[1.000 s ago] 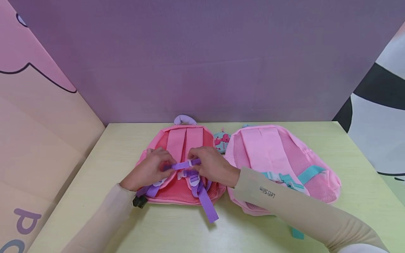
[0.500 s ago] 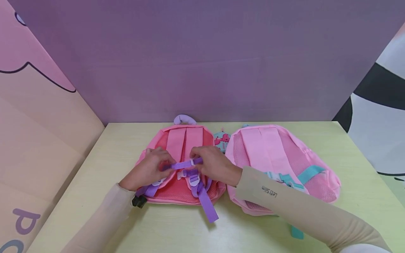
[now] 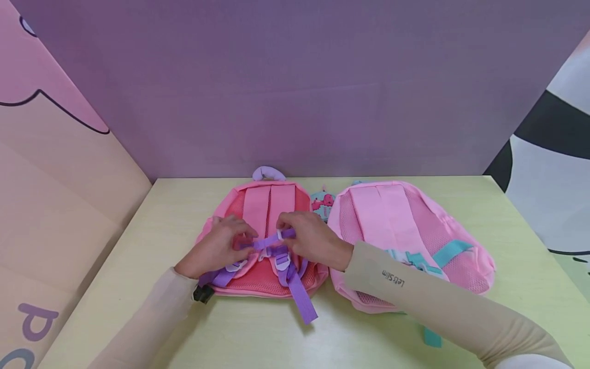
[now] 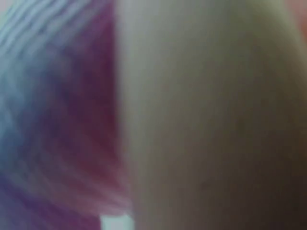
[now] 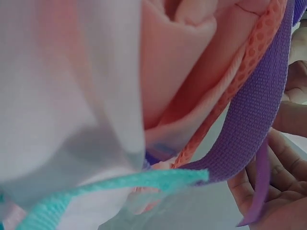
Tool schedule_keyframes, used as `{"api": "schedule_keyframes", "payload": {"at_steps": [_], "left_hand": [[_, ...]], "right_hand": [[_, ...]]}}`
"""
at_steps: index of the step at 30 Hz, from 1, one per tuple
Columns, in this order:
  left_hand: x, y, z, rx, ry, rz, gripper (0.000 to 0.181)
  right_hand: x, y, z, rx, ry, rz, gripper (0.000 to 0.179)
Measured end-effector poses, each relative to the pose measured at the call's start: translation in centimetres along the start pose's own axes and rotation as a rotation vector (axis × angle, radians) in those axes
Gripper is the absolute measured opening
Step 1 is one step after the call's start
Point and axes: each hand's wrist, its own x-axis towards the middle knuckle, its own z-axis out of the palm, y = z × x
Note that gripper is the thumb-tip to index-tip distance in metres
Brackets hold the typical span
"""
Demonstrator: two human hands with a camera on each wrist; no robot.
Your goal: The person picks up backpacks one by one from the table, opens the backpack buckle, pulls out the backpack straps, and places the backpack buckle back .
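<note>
A coral-pink backpack lies with its shoulder straps facing up. Across its middle runs a short purple webbing strap with a small white slider. My left hand pinches that strap at its left end, fingers and thumb curled. Beside the slider, my right hand pinches the right end. Just below sit a white side-release buckle part and a white strap adjuster, with a loose purple strap tail hanging down. The left wrist view is too blurred to read; purple webbing fills part of the right wrist view.
A light-pink backpack with teal straps lies at the right, partly under my right forearm. Between the bags sits a small teal pouch. A black clip rests at the coral bag's lower left. A purple panel stands behind the table.
The purple strap between my hands now slants more, its left part lower and nearer the buckle part. My right hand shifted slightly right earlier; both hands keep their grip.
</note>
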Motion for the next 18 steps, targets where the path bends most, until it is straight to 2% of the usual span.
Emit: {"api": "schedule_keyframes", "payload": {"at_steps": [5,10,18], "left_hand": [[0.1,0.3,0.4,-0.002,0.003,0.017,0.033],[0.4,0.7,0.6,0.009,-0.011,0.031,0.031],[0.4,1.1,0.6,-0.005,-0.034,-0.016,0.027]], "right_hand": [[0.0,-0.1,0.1,-0.005,0.006,-0.022,0.022],[0.0,-0.2,0.0,-0.006,0.016,-0.037,0.023],[-0.1,-0.1,0.0,0.005,0.022,-0.055,0.022]]}}
